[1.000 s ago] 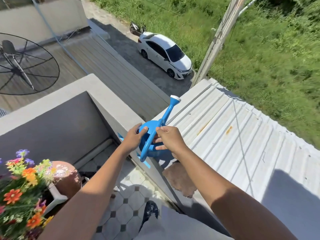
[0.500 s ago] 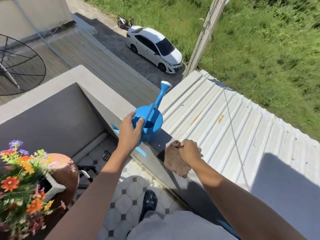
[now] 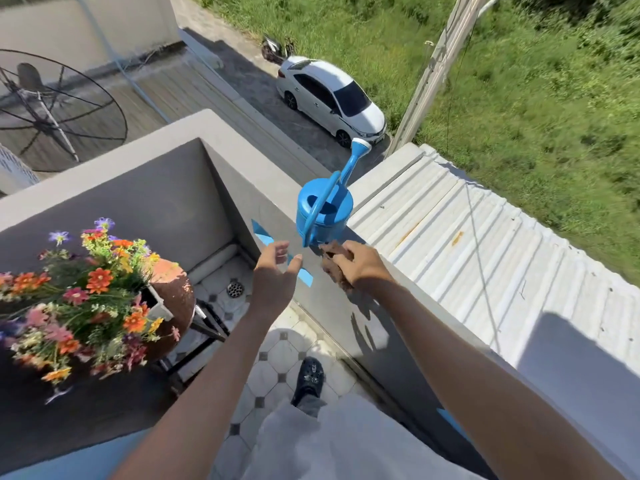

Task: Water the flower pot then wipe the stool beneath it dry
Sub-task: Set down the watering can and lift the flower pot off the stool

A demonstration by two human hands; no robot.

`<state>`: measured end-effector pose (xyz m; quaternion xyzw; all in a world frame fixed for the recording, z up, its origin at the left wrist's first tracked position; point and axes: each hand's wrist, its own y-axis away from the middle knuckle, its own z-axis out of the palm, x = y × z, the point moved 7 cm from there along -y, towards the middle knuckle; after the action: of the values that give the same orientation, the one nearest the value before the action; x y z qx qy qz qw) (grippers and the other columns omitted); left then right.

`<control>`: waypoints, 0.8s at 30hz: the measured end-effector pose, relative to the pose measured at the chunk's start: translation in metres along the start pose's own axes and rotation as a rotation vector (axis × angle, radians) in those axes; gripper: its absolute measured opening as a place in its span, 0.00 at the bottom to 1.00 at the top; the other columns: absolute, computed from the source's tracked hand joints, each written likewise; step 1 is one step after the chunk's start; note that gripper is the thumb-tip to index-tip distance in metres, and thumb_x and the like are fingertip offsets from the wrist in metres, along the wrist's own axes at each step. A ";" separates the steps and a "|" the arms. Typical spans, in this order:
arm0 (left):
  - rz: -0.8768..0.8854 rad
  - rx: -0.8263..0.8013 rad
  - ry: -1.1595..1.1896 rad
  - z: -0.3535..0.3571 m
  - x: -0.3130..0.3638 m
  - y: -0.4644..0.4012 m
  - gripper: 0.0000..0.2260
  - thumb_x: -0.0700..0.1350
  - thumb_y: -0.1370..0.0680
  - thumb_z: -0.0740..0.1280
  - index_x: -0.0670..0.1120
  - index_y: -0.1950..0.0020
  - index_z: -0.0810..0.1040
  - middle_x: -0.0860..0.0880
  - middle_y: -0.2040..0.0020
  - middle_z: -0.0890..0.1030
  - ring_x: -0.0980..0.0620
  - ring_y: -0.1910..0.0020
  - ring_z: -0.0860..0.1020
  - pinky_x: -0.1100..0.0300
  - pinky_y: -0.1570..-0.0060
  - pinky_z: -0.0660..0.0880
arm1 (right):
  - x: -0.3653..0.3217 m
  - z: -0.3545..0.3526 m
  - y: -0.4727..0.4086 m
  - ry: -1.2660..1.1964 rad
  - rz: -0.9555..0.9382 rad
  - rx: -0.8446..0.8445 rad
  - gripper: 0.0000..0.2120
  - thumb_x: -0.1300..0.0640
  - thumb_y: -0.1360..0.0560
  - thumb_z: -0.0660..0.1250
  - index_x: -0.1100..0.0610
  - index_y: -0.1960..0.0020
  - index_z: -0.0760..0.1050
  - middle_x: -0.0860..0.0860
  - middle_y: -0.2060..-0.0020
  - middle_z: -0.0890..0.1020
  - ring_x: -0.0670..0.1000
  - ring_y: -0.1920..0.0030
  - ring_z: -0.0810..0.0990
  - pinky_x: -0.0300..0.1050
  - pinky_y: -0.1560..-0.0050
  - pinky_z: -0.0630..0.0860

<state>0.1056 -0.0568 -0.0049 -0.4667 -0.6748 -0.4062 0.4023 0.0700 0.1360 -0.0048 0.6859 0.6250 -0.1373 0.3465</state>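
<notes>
A blue watering can (image 3: 325,209) stands upright on the grey balcony ledge (image 3: 242,157), spout pointing away. My left hand (image 3: 275,271) hovers just below its handle, fingers apart and holding nothing. My right hand (image 3: 360,266) is closed on a brown cloth (image 3: 334,258) that lies bunched on the ledge beside the can. At the left a white pot (image 3: 159,301) full of colourful flowers (image 3: 79,299) sits on a round rust-brown stool (image 3: 176,296).
The ledge drops to a corrugated metal roof (image 3: 485,258) on the right. Blue tape strips (image 3: 263,235) mark the ledge. Below me are a tiled floor (image 3: 277,362) with a drain (image 3: 235,289) and my dark shoe (image 3: 310,377).
My left hand has let go of the watering can, which now stands alone on the ledge. My right hand has gathered up the brown cloth.
</notes>
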 end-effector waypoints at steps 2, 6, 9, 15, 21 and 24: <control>-0.108 -0.074 0.088 -0.012 -0.010 0.014 0.21 0.52 0.25 0.69 0.44 0.35 0.74 0.48 0.42 0.80 0.51 0.44 0.78 0.58 0.45 0.74 | -0.049 -0.004 0.025 -0.140 -0.126 -0.035 0.07 0.54 0.21 0.63 0.55 0.56 0.74 0.46 0.66 0.77 0.46 0.65 0.76 0.37 0.66 0.73; -0.275 -0.184 0.464 -0.048 -0.020 0.042 0.20 0.57 0.25 0.68 0.48 0.38 0.75 0.48 0.49 0.82 0.52 0.54 0.80 0.65 0.59 0.76 | -0.123 -0.002 0.053 -0.473 -0.286 -0.112 0.11 0.52 0.21 0.61 0.59 0.49 0.74 0.51 0.59 0.81 0.46 0.57 0.80 0.41 0.52 0.79; -0.281 -0.101 0.502 -0.086 -0.035 0.046 0.28 0.63 0.32 0.73 0.50 0.38 0.77 0.50 0.45 0.84 0.51 0.44 0.82 0.54 0.44 0.78 | -0.146 0.035 0.061 -0.688 -0.257 -0.302 0.17 0.43 0.20 0.61 0.53 0.38 0.75 0.51 0.47 0.83 0.50 0.44 0.82 0.51 0.41 0.80; -0.258 0.128 0.471 -0.147 -0.074 0.058 0.17 0.57 0.28 0.73 0.49 0.45 0.81 0.47 0.48 0.85 0.47 0.46 0.83 0.45 0.43 0.79 | -0.153 0.127 0.078 -0.850 -0.063 -0.581 0.13 0.65 0.26 0.71 0.62 0.41 0.79 0.59 0.47 0.84 0.58 0.47 0.84 0.50 0.48 0.82; -0.388 0.374 -0.014 -0.177 -0.106 0.070 0.25 0.57 0.21 0.62 0.46 0.29 0.68 0.48 0.38 0.76 0.46 0.37 0.74 0.54 0.43 0.71 | -0.147 0.167 0.057 -0.903 0.197 -0.381 0.09 0.63 0.28 0.67 0.59 0.48 0.79 0.62 0.54 0.82 0.62 0.54 0.82 0.55 0.56 0.80; -0.346 0.432 -0.204 -0.181 -0.106 0.049 0.23 0.54 0.22 0.59 0.46 0.29 0.70 0.47 0.42 0.78 0.46 0.42 0.75 0.49 0.41 0.73 | -0.141 0.180 0.040 -0.956 0.310 -0.325 0.08 0.61 0.28 0.67 0.58 0.49 0.75 0.61 0.55 0.79 0.60 0.58 0.81 0.53 0.62 0.79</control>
<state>0.2072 -0.2443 -0.0317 -0.2869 -0.8521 -0.2668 0.3471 0.1269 -0.0874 -0.0349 0.5685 0.3020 -0.2831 0.7110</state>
